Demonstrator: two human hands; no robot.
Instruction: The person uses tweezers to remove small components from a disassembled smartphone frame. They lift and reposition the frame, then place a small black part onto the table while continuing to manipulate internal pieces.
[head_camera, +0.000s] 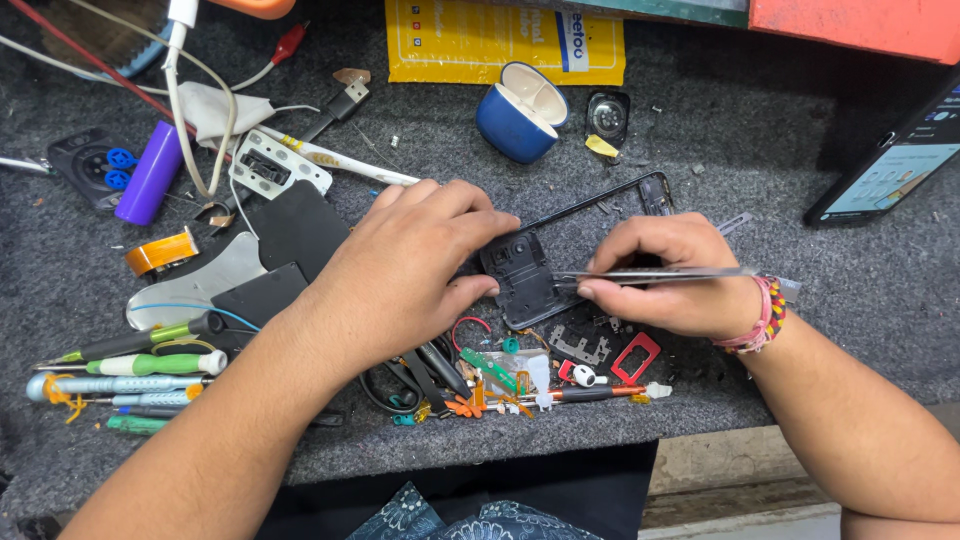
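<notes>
The left hand (405, 270) lies flat over a black phone frame (530, 275) in the middle of the grey felt mat (800, 330), thumb and fingertips pressing on the camera corner of the frame, gripping nothing else. The right hand (665, 275), at three o'clock from the frame, is closed on slim metal tweezers (650, 273), whose tips point toward nine o'clock and meet the frame's edge; whether they pinch some small part there is hard to tell. A beaded bracelet (768, 315) circles the right wrist.

At twelve o'clock from the frame sits an open blue earbud case (520, 115). At nine o'clock lie green-handled screwdrivers (150, 355), with a purple cylinder (150, 172) at ten o'clock. At six o'clock small loose parts and a red card tray (635, 357) are scattered. A lit phone (895, 160) rests at two o'clock.
</notes>
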